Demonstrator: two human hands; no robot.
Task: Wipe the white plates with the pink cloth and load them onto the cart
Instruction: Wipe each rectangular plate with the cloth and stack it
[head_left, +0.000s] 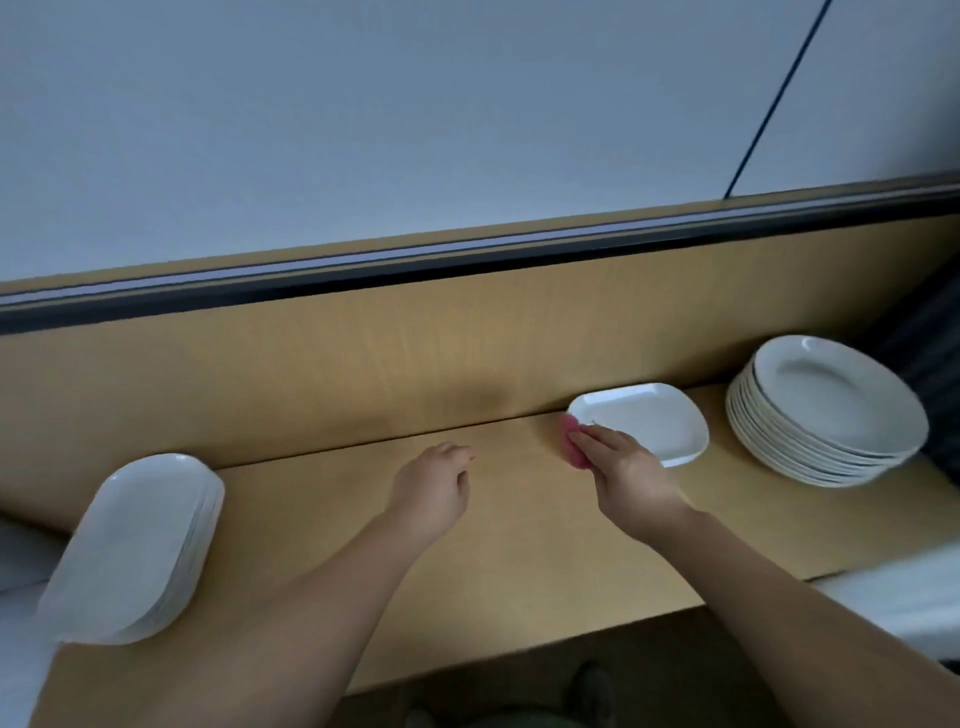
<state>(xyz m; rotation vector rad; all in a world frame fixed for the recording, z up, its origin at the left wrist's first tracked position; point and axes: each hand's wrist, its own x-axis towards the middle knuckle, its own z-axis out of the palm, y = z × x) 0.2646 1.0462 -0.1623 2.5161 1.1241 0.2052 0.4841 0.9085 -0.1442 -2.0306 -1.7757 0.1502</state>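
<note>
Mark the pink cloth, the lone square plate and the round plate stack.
pink cloth (569, 431), head view, exposed edge.
lone square plate (649, 421), head view, centre.
round plate stack (831, 395), head view, top plate.

Pink cloth (571, 442) meets the square white plate (647, 421).

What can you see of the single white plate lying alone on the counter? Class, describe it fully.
The single plate is white, glossy, ceramic-looking, a rounded rectangle with a shallow raised rim. It lies flat and empty on the wooden counter, close to the back panel. The right hand, pink cloth under its fingers, overlaps its near left corner.
</note>
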